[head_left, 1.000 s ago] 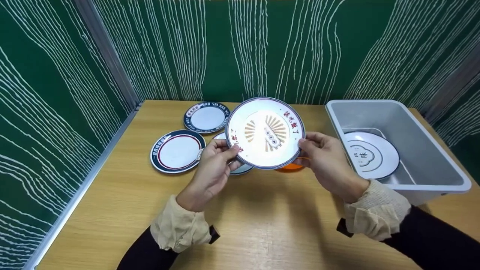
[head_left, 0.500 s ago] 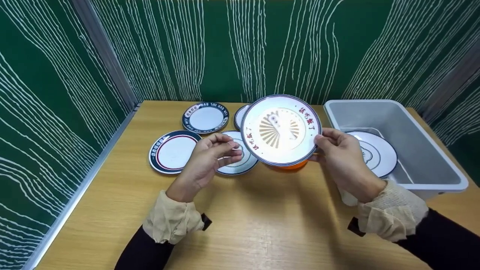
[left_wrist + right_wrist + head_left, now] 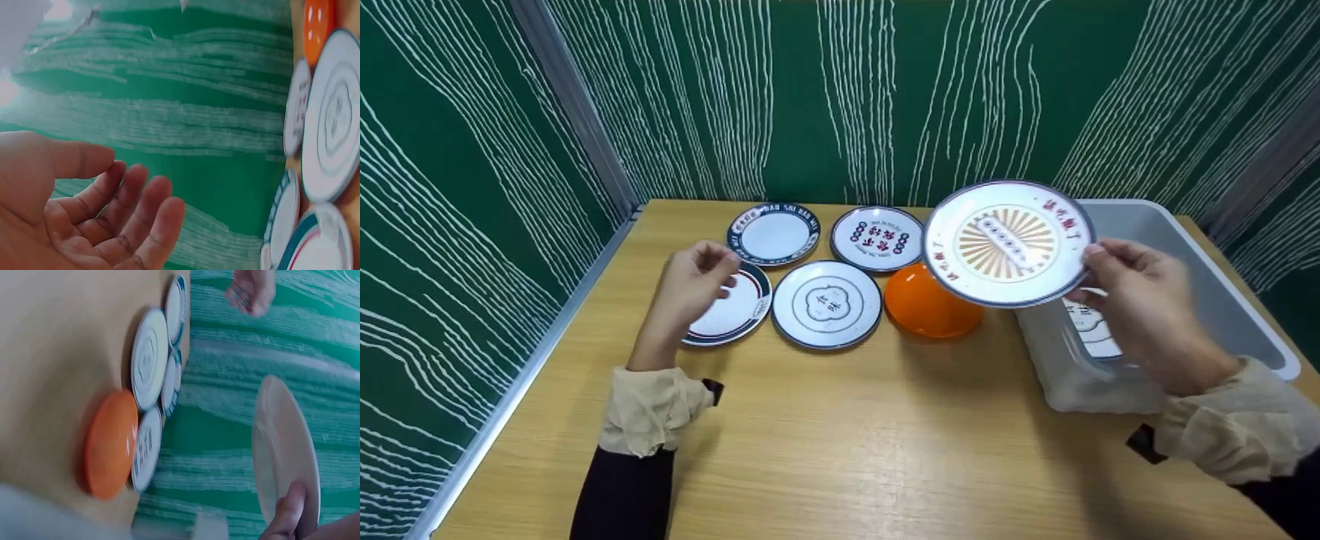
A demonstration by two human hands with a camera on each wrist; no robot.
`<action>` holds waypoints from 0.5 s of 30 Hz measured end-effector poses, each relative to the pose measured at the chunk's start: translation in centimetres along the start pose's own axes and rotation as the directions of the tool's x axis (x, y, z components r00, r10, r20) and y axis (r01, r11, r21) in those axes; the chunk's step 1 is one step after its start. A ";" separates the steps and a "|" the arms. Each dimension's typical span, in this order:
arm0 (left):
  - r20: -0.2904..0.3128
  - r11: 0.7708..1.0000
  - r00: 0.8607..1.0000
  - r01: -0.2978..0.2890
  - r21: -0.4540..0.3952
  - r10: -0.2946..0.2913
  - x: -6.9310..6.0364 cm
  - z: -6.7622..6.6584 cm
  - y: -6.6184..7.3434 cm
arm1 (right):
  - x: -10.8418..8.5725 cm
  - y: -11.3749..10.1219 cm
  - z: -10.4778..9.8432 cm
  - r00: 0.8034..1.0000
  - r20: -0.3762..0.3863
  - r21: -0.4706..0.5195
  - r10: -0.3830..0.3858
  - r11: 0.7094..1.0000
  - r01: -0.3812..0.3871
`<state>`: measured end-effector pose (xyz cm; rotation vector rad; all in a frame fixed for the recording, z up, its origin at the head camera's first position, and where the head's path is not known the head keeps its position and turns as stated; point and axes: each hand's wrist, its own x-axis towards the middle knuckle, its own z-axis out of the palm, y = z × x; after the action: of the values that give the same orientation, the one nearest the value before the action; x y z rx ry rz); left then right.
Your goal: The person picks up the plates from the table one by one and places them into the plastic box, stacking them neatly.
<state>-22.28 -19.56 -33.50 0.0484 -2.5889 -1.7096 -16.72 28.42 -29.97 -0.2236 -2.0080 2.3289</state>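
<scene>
White sunburst plate (image 3: 1009,244) has been swung rightward, pinched at its three-o'clock edge by the right hand (image 3: 1147,319)! The left hand (image 3: 686,289), released, loosely curled, has been drawn off towards nine. The printed bar is angled ten to four; more orange dish (image 3: 934,306) is revealed at eight, the grey bin (image 3: 1095,390) partly overlapped at four.

Counted: one table (image 3: 847,442), one grey bin (image 3: 1072,382), one orange dish (image 3: 930,307), six printed plates (image 3: 826,306) (four on table, one held, one in bin).
</scene>
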 end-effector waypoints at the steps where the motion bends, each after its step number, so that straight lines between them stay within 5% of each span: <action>1: -0.022 1.000 1.000 0.019 0.019 -0.018 0.2 -0.5 -0.3 | 0.1 -0.3 -0.6 1.000 -0.020 0.000 0.008 1.000 -0.008; 9: -0.142 0.970 0.985 0.127 0.206 -0.099 1.1 -3.4 -2.9 | 1.1 -1.5 -4.9 0.980 -0.198 0.029 -0.016 0.999 0.023; 15: -0.177 0.952 0.973 0.186 0.241 -0.145 2.4 -4.7 -5.4 | 1.8 -1.5 -7.6 0.948 -0.309 -0.021 -0.071 0.997 0.068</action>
<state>-24.39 -26.13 -36.58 0.4037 -2.7329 -1.3363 -17.41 36.37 -29.65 -0.4783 -1.8430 2.0878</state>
